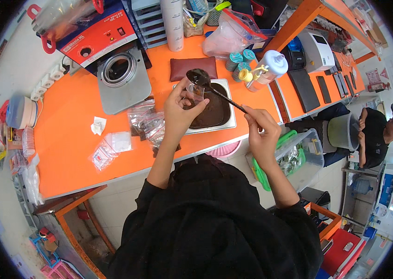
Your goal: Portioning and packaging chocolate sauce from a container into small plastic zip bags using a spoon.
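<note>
My left hand [180,110] pinches a small clear plastic bag [196,94] between thumb and fingers, above a metal pan [231,122] of dark brown contents. Closed around the thin handle of a black ladle [228,99], my right hand [262,132] is to the right of the pan. The ladle's bowl, wet with something dark, is tilted at the mouth of the bag. Filled clear packets [152,123] with dark contents lie left of the pan. Further left rests a stack of flat, clear bags [112,148].
A red and blue cup sealing machine [99,44] stands at the back left. Behind the pan are a dark red pouch [191,69], teal-lidded containers [236,59] and a pump bottle [270,69]. A clear bin [310,149] stands below the table; a person [377,135] holds a tub at right.
</note>
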Demonstrator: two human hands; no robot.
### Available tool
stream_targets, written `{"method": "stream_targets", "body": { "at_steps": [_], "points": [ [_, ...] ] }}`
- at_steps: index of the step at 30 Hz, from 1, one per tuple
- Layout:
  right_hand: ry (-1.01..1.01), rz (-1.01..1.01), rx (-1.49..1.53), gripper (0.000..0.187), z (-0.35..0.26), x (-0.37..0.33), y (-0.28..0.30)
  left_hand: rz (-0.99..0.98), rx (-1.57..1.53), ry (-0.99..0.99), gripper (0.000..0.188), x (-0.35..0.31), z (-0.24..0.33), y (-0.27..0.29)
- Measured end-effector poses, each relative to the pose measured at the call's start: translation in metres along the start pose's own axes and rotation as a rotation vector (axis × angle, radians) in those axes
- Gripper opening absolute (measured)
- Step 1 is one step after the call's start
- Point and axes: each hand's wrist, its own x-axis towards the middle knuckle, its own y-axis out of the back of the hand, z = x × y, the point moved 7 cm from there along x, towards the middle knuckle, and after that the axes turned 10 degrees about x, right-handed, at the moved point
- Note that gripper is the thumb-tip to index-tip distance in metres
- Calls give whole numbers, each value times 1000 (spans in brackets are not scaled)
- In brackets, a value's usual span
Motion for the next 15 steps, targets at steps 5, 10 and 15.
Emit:
{"method": "stream_targets", "body": {
  "at_steps": [5, 10, 15],
  "points": [
    [-493, -54, 488, 24, 41, -5, -14, -16, 25, 37, 67, 0, -3, 2],
    [-716, -86, 454, 23, 107, -28, -33, 77, -4, 10, 67, -2, -8, 11],
    [78, -91, -130, 20, 54, -10, -59, 73, -60, 31, 72, -15, -3, 13]
  ]
}}
